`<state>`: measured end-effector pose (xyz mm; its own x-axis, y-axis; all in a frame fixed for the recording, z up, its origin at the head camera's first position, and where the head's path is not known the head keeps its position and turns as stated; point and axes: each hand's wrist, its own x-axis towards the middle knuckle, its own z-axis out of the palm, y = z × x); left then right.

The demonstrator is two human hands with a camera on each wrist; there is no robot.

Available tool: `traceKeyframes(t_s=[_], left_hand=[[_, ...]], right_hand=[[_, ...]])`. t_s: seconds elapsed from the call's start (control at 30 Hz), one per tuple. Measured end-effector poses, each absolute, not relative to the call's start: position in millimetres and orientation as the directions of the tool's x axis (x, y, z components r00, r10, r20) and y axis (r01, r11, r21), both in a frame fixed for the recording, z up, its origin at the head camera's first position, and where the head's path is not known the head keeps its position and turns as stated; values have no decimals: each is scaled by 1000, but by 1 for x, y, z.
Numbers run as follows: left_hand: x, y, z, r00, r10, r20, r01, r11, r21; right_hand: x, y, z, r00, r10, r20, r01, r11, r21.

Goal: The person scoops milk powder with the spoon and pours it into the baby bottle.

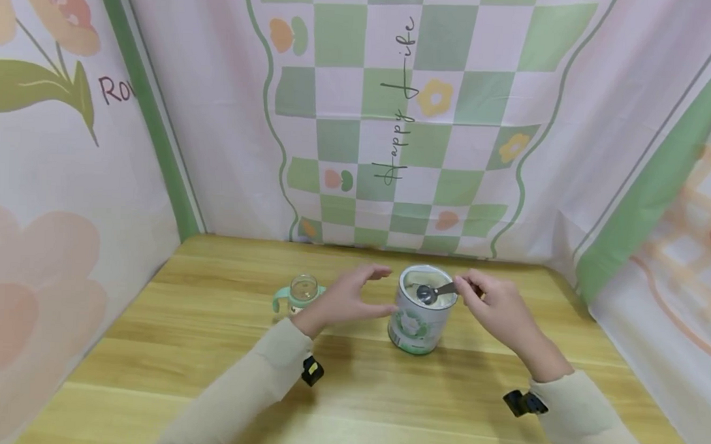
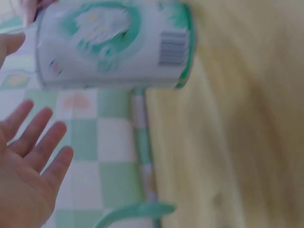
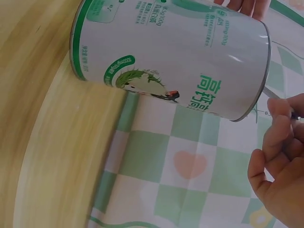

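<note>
A white and green milk powder can (image 1: 419, 325) stands upright on the table with its top uncovered. My right hand (image 1: 499, 309) pinches the dark handle of a metal spoon (image 1: 428, 294), whose bowl is at the can's mouth. To the can's left is my left hand (image 1: 348, 299), fingers spread and thumb near the can's side; in the left wrist view, the left palm (image 2: 26, 180) holds nothing. The right wrist view shows the right fingers (image 3: 278, 137) curled at the handle beside the can's rim (image 3: 266, 71). What the spoon bowl carries is too small to tell.
A baby bottle (image 1: 303, 291) with mint green handles stands behind my left wrist, partly hidden by it. The wooden table (image 1: 349, 405) meets a checked green and white cloth (image 1: 385, 203) at its back edge. Printed cloths hang at both sides.
</note>
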<state>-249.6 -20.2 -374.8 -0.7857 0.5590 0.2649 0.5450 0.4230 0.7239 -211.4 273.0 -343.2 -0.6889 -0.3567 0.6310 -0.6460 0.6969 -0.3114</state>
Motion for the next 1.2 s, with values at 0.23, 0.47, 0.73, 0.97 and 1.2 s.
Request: traceKeyframes(t_s=[0.23, 0.47, 0.73, 0.97, 1.2], left_hand=[[-244, 8, -393, -805, 535, 256, 516, 417, 748], [-247, 23, -399, -810, 518, 273, 489, 340, 804], [-251, 37, -401, -813, 509, 283, 441, 222, 870], [-254, 51, -411, -794, 519, 318, 401, 52, 915], [-258, 56, -423, -837, 477, 268, 334, 58, 941]], right_hand=[[-215, 273, -346, -633, -414, 654, -654, 738, -166], [-223, 272, -347, -522, -516, 679, -682, 730, 32], [-231, 274, -348, -396, -599, 696, -710, 681, 182], [-234, 274, -347, -351, -674, 651, -701, 649, 294], [-236, 266, -341, -288, -728, 621, -758, 570, 317]])
